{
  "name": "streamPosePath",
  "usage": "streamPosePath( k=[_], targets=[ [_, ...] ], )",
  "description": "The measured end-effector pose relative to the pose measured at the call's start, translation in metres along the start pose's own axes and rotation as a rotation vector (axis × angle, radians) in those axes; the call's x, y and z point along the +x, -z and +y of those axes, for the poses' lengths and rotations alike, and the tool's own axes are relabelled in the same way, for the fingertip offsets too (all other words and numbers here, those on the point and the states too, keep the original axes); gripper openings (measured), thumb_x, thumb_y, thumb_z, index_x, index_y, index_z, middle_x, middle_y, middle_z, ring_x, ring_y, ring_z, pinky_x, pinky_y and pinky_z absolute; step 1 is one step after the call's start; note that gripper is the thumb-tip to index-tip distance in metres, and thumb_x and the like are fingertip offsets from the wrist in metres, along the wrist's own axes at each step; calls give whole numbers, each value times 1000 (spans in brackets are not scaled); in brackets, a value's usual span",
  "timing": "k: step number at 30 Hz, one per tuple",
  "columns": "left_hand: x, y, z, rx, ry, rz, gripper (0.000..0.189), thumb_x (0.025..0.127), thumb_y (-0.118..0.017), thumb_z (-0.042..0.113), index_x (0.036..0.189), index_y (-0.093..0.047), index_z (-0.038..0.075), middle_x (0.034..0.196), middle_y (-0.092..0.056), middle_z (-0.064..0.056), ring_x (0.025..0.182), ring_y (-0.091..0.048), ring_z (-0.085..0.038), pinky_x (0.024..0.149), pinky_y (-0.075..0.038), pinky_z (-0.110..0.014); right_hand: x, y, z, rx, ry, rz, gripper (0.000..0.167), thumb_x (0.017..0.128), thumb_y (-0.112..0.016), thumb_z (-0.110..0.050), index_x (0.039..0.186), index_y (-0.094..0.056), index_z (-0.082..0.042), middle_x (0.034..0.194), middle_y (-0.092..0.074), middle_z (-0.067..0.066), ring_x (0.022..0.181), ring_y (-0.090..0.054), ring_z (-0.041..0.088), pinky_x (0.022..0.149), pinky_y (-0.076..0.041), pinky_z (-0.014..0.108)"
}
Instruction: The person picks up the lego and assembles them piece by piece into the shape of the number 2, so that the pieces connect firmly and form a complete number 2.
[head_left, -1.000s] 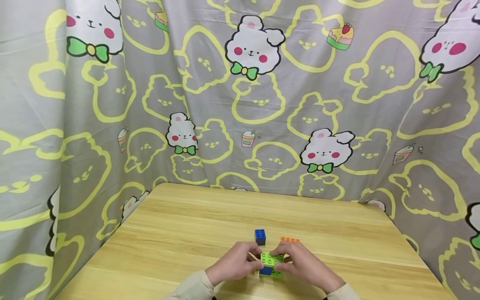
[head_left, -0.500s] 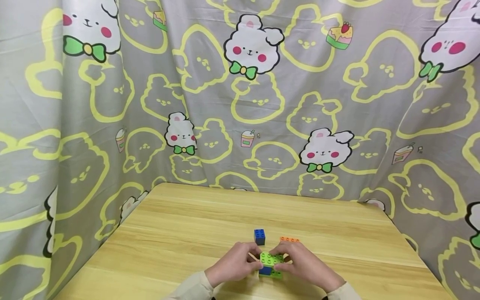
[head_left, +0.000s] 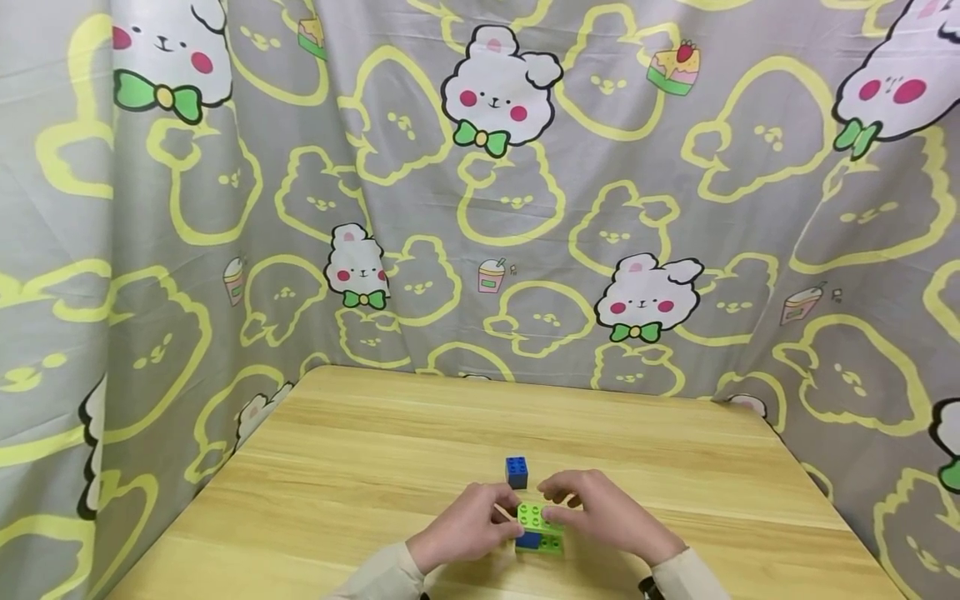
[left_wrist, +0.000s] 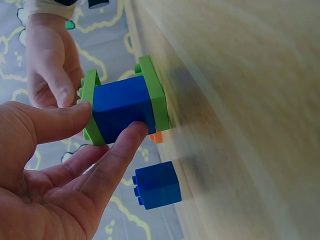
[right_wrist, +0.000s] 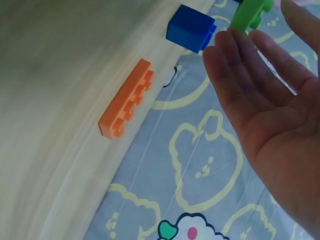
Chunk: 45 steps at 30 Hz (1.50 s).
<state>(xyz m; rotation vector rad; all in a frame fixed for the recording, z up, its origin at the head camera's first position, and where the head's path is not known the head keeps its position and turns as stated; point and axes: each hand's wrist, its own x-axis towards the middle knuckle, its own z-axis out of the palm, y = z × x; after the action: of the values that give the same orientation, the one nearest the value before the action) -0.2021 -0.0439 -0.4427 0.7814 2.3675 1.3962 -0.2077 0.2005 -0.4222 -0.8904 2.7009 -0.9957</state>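
A small stack of toy bricks stands on the table in front of me: a lime green plate (head_left: 529, 516) on top, a blue brick (left_wrist: 124, 106) under it and another green plate (left_wrist: 156, 95) at the bottom. My left hand (head_left: 468, 525) grips the stack from the left, thumb at the upper plate and a fingertip on the blue brick. At its right side is my right hand (head_left: 611, 512), fingers loosely extended around the upper plate's corner. In the right wrist view those fingers are nearly straight, with fingertips close to the green plate.
A second blue brick (head_left: 516, 472) stands just behind the stack. An orange brick (right_wrist: 126, 101) lies on the wooden table (head_left: 375, 433), hidden behind my right hand in the head view. A patterned curtain (head_left: 420, 208) surrounds the table.
My right hand has loosened from the stack, its fingers rising and spreading, and it now covers the orange brick in the head view. The left hand keeps its grip.
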Motion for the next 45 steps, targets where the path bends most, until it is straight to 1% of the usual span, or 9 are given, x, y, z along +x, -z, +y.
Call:
streamPosePath(
  k=[3,8,11,15,21,25,29,38,45],
  targets=[
    [0,0,0,15,-7,5,19,93,-74,7,110,-69,1,106,-74,-7,86,-73,-10,71,-58,-19,6,4,3,7,0,17,41,99,-67,-39,125,-70,-7,114,-74,5,96,-67,7,83,-59,32],
    [-1,1,-2,20,0,11,19,93,-75,8,110,-69,2,106,-73,-5,85,-73,-11,71,-59,-20,16,8,8,20,6,48,39,99,-67,-41,126,-69,-13,106,-72,-5,94,-67,6,81,-58,28],
    [-1,0,-3,21,-1,12,19,93,-75,9,109,-69,2,106,-73,-5,85,-73,-10,71,-59,-20,22,8,11,14,23,56,40,98,-69,-39,127,-68,-11,103,-71,-6,93,-67,6,81,-58,27],
    [0,0,-5,23,-4,12,18,93,-76,9,108,-69,3,105,-73,-5,84,-73,-9,71,-58,-20,32,7,12,18,24,51,41,96,-73,-31,128,-66,-6,106,-71,1,94,-68,10,82,-58,28],
    [0,0,-5,15,-3,12,18,93,-75,9,109,-69,3,105,-73,-5,84,-73,-9,71,-58,-20,49,4,14,49,-2,44,39,93,-77,-20,128,-66,-8,118,-70,8,98,-70,18,81,-59,31],
    [-2,1,-7,21,-2,10,20,93,-75,10,110,-68,2,106,-72,-5,85,-73,-10,71,-59,-20,59,-1,17,51,3,37,39,92,-78,-17,128,-66,-8,123,-69,10,97,-71,17,79,-59,28],
    [-3,1,-8,33,3,6,21,93,-75,10,111,-67,3,107,-72,-5,85,-73,-10,71,-59,-21,67,-4,19,62,15,31,39,93,-77,-15,129,-65,-4,126,-67,14,96,-70,17,78,-59,29],
    [-1,-1,-6,35,-7,-4,18,94,-75,10,109,-67,4,107,-72,-4,84,-73,-9,70,-58,-21,77,-8,26,20,-2,27,37,91,-79,-14,126,-67,-6,124,-65,4,96,-69,16,82,-59,34],
    [0,-1,-5,35,-25,7,17,93,-75,10,108,-67,4,106,-71,-3,83,-72,-8,68,-57,-19,82,-15,29,21,15,15,32,90,-79,-9,120,-70,-8,119,-69,5,94,-70,17,80,-59,34]
  ],
)
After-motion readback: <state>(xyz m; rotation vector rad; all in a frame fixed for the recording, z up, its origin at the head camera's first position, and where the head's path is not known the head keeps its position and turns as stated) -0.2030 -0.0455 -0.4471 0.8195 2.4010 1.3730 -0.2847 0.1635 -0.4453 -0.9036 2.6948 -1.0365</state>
